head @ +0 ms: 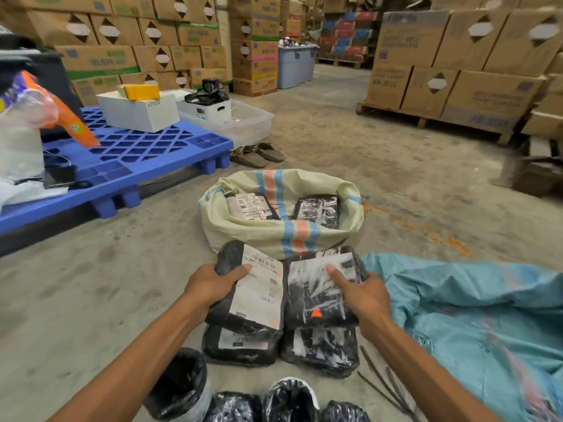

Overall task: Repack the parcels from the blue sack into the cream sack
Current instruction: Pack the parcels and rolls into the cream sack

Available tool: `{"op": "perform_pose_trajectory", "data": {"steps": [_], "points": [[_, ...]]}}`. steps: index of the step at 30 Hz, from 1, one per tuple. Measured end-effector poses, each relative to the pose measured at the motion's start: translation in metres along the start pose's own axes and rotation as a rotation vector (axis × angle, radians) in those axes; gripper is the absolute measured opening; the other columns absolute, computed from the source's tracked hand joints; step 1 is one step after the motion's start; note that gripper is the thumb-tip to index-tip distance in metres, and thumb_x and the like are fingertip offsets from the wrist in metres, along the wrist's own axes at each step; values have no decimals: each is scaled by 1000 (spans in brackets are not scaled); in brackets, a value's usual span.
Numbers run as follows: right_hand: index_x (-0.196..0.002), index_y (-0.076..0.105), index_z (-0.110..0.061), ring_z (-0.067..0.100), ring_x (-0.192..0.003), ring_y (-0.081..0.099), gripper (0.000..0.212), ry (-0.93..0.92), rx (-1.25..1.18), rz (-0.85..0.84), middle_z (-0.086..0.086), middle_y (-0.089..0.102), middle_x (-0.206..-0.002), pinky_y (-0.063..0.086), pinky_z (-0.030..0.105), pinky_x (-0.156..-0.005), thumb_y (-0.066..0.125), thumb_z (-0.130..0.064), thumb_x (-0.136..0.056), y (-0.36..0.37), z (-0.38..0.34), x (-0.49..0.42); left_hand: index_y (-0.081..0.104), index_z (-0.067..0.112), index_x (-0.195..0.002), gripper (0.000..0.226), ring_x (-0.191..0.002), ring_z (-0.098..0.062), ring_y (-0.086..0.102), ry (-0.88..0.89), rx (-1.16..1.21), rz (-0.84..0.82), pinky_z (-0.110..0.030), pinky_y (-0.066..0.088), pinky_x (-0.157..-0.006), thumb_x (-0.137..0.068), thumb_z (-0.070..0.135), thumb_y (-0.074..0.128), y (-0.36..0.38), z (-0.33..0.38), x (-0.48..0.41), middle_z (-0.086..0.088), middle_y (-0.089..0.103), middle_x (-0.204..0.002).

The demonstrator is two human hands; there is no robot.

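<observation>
Four black-wrapped bundles [289, 400] are recorded at the near edge. Just beyond, a labelled parcel [256, 296] is gripped by the left hand [213, 287] and a streaked parcel [316, 300] by the right hand [362, 295], side by side over two floor parcels [240, 345]. The cream sack [243, 233] stands open just past them, two packed parcels [316, 210] inside. The blue sack [472, 306] is spread flat at right. A blue pallet [137, 153] and stacked cartons [457, 56] are noted farther back.
</observation>
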State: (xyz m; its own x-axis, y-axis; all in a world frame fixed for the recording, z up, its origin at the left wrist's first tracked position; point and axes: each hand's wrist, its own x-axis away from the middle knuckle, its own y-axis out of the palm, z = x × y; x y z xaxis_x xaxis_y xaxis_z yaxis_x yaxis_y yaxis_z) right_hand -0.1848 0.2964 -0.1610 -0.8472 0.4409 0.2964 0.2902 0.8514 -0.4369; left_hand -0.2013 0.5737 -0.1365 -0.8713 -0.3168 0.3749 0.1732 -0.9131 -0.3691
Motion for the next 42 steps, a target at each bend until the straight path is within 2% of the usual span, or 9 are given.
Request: {"op": "perform_pose_trajectory", "data": {"steps": [5,10,14,21,25,30,34,37,42], "points": [[-103,59,-29,18,-88,70,71,-212,-275,59,-9,71,-93,59,40,-82,85,-71,-52,2,-69,-43,67,18,-115,53,-88,-19,73,184,256,27,-32,60,-75,-75,51,79,3,53,-32,-2,75,-103],[-146,39,-23,24,-131,51,112,-331,-352,118,2,54,-143,43,45,-109,77,-78,-56,42,-131,-113,57,33,-128,83,-104,-16,67,342,331,143,-42,56,-92,-57,71,76,28,105,-120,9,69,-117],[-159,14,-19,23,-146,31,113,-338,-356,106,5,31,-161,30,39,-118,76,-62,-74,85,-151,-180,45,37,-136,95,-120,-18,58,403,226,250,-43,48,-102,-57,85,64,55,125,-202,11,61,-131],[-151,30,-33,20,-134,49,110,-292,-302,-21,-4,49,-148,46,46,-107,76,-76,-62,125,-110,-259,46,29,-139,82,-117,-24,59,355,105,257,-44,48,-102,-72,73,64,78,85,-286,0,61,-131],[-126,53,-29,18,-100,72,56,-279,-333,-240,-1,71,-119,62,46,-77,76,-53,-81,113,-81,-270,48,31,-137,75,-99,-19,69,143,239,21,-38,58,-86,-75,67,69,58,58,-301,3,69,-119],[-118,53,-31,25,-92,75,41,-165,-261,-477,6,73,-113,60,51,-80,72,-48,-86,91,-58,-264,53,34,-136,96,-109,-21,65,89,-56,-132,-41,49,-102,-58,89,56,47,37,-293,3,67,-125],[-136,44,-28,21,-99,72,77,-171,-38,-474,0,67,-124,58,44,-89,68,-69,-76,72,-55,-252,43,31,-145,118,-121,-30,58,48,-334,-155,-46,43,-107,-50,103,39,36,46,-290,-3,58,-138],[-144,37,-32,22,-113,65,106,-190,22,-449,-2,59,-135,55,47,-96,67,-84,-57,66,-50,-247,32,28,-151,99,-125,-31,54,28,-321,-199,-48,42,-108,-74,87,43,34,53,-267,-5,51,-144],[-121,58,-29,23,-100,71,50,-196,-95,-390,3,71,-117,58,48,-91,69,-60,-83,78,-64,-246,38,19,-147,107,-123,-29,55,126,-332,-111,-44,43,-107,-67,90,47,31,47,-272,-5,54,-142]]}}
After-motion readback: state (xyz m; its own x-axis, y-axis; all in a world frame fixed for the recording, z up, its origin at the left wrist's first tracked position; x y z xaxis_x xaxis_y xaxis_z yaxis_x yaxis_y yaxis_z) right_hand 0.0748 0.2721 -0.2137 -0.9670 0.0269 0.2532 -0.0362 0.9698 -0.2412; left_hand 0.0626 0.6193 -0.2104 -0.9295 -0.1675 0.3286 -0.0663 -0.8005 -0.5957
